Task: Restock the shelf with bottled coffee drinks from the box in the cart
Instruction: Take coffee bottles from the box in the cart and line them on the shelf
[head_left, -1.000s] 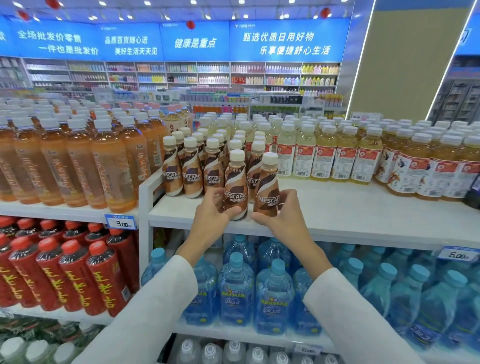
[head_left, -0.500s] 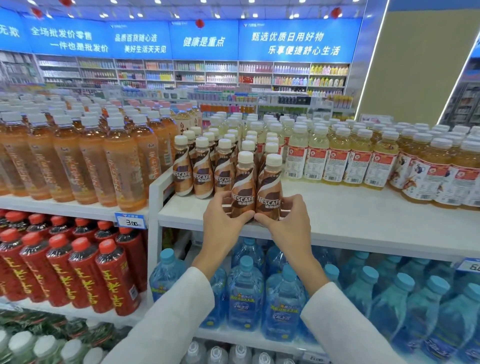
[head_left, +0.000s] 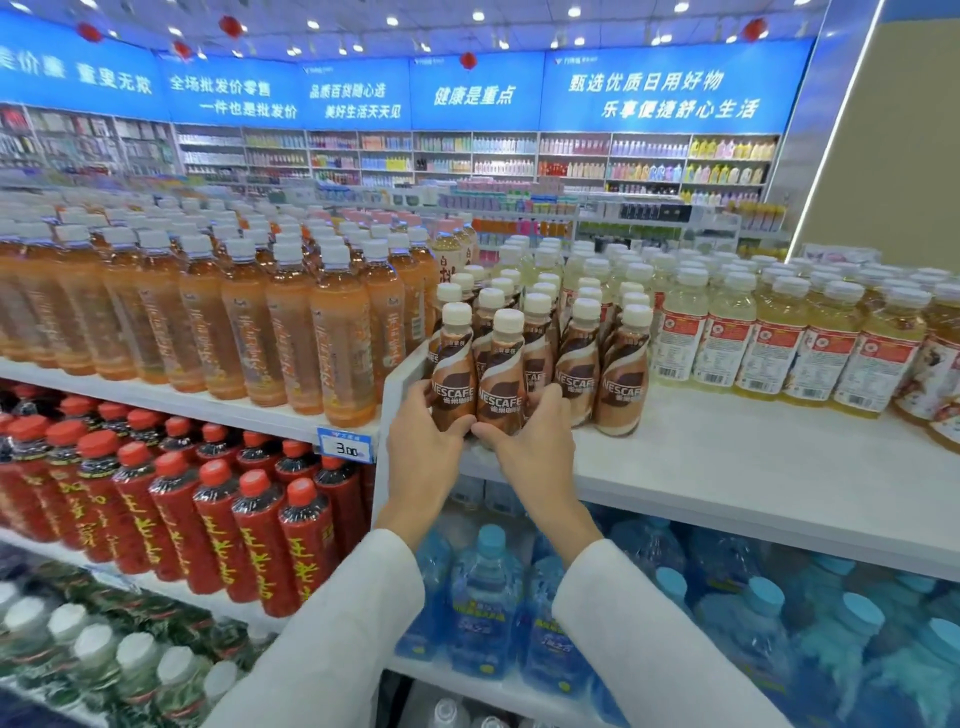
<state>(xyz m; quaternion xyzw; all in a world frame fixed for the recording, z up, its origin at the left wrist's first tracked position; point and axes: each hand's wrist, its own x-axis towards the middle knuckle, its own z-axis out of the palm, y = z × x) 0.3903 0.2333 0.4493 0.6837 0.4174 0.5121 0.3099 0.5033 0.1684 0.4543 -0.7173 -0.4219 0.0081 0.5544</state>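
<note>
Between both hands (head_left: 428, 457) (head_left: 540, 457), 2 coffee bottles (head_left: 501, 374) stand on shelf (head_left: 727, 467).

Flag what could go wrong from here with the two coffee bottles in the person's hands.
1. The left hand grips the left coffee bottle and the right hand the right coffee bottle near the front edge of the shelf; released here, either might tip off.
2. Pushing them back could topple the standing coffee bottles packed close behind and beside.
3. The left one sits close to the divider and may snag on it.
</note>
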